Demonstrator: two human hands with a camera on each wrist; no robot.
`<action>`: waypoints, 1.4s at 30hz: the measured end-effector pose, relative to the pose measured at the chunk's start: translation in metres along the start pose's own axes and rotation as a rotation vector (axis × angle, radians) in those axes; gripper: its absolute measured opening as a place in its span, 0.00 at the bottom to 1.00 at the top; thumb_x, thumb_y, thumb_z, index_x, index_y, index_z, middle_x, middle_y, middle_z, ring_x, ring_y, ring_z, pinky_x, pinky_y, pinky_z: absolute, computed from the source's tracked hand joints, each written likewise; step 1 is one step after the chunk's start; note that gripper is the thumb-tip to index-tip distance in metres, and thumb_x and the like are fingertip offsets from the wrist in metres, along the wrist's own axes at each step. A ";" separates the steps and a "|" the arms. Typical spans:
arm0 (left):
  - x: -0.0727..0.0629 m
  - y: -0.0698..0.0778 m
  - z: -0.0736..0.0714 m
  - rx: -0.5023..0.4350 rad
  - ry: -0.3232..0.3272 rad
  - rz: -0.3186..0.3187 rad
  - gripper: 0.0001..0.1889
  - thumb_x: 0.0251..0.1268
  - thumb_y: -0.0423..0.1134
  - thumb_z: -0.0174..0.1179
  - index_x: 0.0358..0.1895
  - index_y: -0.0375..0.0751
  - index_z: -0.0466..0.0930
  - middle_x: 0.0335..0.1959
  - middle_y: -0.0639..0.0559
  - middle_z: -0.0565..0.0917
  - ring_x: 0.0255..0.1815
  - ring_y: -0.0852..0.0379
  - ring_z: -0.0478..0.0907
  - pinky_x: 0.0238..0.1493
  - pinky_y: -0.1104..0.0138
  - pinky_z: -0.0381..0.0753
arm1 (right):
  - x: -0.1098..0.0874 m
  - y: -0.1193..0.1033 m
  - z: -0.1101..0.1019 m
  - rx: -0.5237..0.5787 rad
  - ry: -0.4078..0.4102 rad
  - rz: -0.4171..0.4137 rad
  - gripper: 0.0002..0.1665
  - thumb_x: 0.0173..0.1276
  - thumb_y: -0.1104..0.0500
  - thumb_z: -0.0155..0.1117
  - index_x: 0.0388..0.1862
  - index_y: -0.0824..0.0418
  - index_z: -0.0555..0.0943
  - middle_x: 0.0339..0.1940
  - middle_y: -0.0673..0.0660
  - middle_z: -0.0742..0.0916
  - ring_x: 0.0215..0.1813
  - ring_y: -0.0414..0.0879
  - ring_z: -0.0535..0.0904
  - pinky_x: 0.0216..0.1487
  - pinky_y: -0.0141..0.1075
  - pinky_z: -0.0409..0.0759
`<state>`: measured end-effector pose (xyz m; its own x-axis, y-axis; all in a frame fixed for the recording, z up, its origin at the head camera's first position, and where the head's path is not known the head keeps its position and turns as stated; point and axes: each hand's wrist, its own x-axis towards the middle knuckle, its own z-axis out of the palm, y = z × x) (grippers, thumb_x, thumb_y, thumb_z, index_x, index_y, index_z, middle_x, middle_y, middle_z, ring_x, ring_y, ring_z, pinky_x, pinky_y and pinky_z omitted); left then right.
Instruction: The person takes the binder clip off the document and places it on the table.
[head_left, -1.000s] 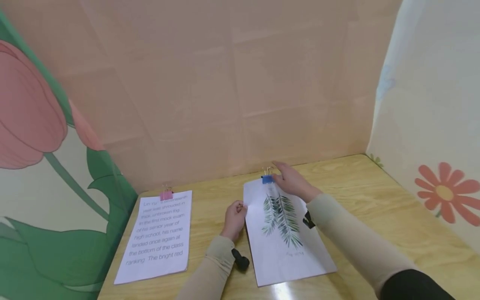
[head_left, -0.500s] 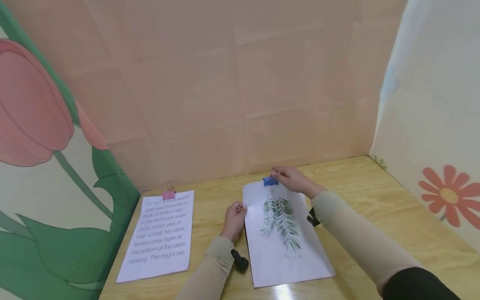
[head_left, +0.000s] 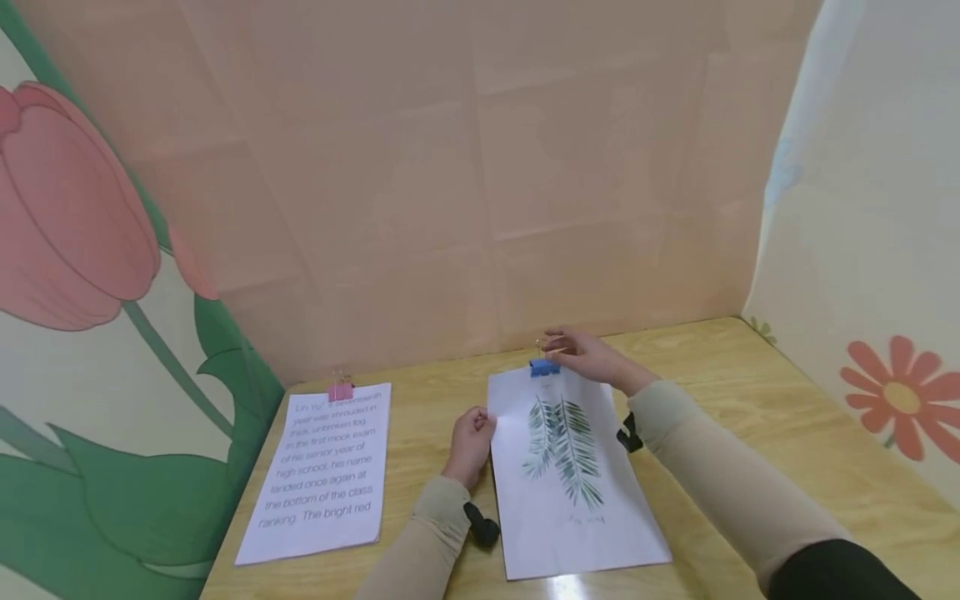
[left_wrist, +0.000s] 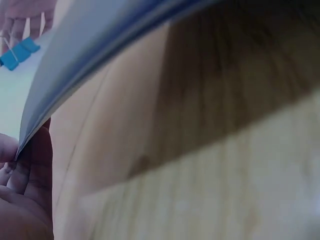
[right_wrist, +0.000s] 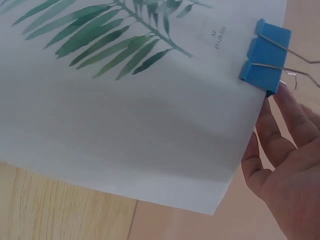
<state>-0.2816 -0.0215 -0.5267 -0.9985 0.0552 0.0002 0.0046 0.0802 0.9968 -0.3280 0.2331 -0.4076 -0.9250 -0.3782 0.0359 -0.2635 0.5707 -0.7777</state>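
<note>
One paper stack [head_left: 577, 533], "A4", perhaps "21×29.7cm", left hand [head_left: 469, 446] clamped on its edge, right hand [head_left: 594, 360], fingers apart

Room near the tabletop's [head_left: 735, 383] right edge
Wall [head_left: 390, 208] bars the back edge; left hand [head_left: 468, 446] stands between text pages [head_left: 322, 467] and leaf page [head_left: 570, 542].

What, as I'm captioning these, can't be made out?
Small writing under the leaf picture: head view, too small to read.
Whatever lies beneath the text page: head view, hidden by that page.
Left hand: left wrist view, partly cut off by the left edge.
Wire handles of the blue clip, and the right hand: right wrist view, partly cut off by the right edge.
</note>
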 end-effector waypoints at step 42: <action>-0.004 0.002 0.006 -0.018 0.010 -0.044 0.04 0.75 0.28 0.56 0.38 0.34 0.76 0.25 0.54 0.72 0.25 0.59 0.69 0.30 0.69 0.68 | -0.003 0.009 -0.009 0.188 -0.075 -0.014 0.28 0.73 0.58 0.70 0.65 0.70 0.73 0.62 0.68 0.83 0.65 0.60 0.78 0.69 0.57 0.70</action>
<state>-0.2776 -0.0154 -0.5251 -0.9982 0.0419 -0.0430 -0.0403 0.0644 0.9971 -0.3300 0.2454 -0.4088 -0.8969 -0.4422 0.0063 -0.2138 0.4211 -0.8814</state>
